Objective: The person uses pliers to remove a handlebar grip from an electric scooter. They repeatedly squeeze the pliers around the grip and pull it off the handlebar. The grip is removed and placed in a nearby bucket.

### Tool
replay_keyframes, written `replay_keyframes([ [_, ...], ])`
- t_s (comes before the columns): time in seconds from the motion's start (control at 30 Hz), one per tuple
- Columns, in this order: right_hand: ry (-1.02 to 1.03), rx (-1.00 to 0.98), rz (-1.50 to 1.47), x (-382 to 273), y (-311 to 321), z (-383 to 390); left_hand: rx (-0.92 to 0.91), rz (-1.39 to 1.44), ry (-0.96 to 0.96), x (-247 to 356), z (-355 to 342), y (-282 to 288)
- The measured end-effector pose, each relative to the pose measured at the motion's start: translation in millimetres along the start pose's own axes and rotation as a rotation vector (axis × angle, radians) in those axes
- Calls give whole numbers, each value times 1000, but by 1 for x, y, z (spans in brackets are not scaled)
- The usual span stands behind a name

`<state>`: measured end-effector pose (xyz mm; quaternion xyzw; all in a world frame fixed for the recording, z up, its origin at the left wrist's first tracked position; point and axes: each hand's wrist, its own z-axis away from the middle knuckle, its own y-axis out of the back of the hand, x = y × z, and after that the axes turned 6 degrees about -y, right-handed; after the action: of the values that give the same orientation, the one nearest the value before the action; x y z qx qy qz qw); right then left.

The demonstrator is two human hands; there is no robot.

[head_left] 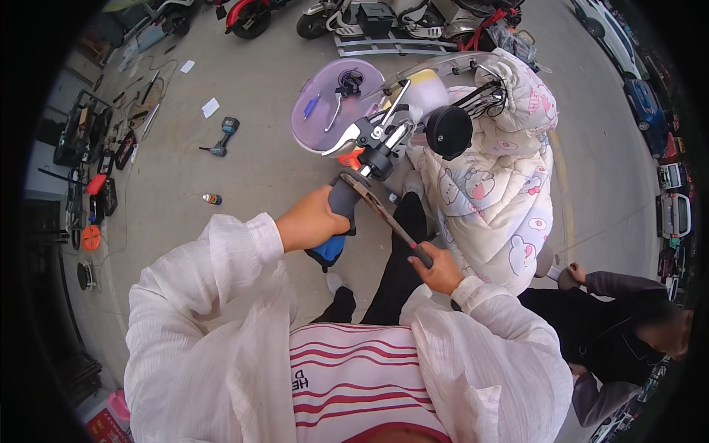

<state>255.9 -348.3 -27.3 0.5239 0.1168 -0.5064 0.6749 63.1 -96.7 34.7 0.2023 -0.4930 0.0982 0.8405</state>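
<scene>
My left hand is closed round a dark grey grip by the end of a scooter handlebar. My right hand holds the grey and red handle of a long tool with a rusty, flat metal part, whose far end lies against the grip. Above are a brake lever, a round black mirror and a purple basin with cables and small items inside. A quilted cartoon-print cover drapes the scooter to the right.
A person in dark clothes is at the lower right. A drill, a small bottle and paper lie on the floor. Tools and cases line the left side; parked scooters stand at the top, vehicles at the right.
</scene>
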Motion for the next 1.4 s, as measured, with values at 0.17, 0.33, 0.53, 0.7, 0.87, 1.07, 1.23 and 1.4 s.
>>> replay_keyframes([
  [0.17,370,248,-478,31,-159,-144,187,-619,-30,37,15,-2],
  [0.33,351,195,-542,23,-160,-141,199,-590,-133,31,16,-11],
  [0.53,151,58,-293,38,-79,-28,191,-433,-208,10,13,-16],
  [0.7,168,58,-194,31,-54,-10,210,-397,-169,13,11,-18],
  [0.87,228,131,-238,43,-74,-27,335,-388,-269,13,13,-25],
  [1.07,258,76,-220,42,-78,-33,311,-386,-241,0,15,-20],
  [1.23,215,46,-252,50,-75,-30,302,-338,-216,15,20,-28],
  [1.4,265,113,-247,51,-75,-28,312,-345,-212,13,20,-29],
])
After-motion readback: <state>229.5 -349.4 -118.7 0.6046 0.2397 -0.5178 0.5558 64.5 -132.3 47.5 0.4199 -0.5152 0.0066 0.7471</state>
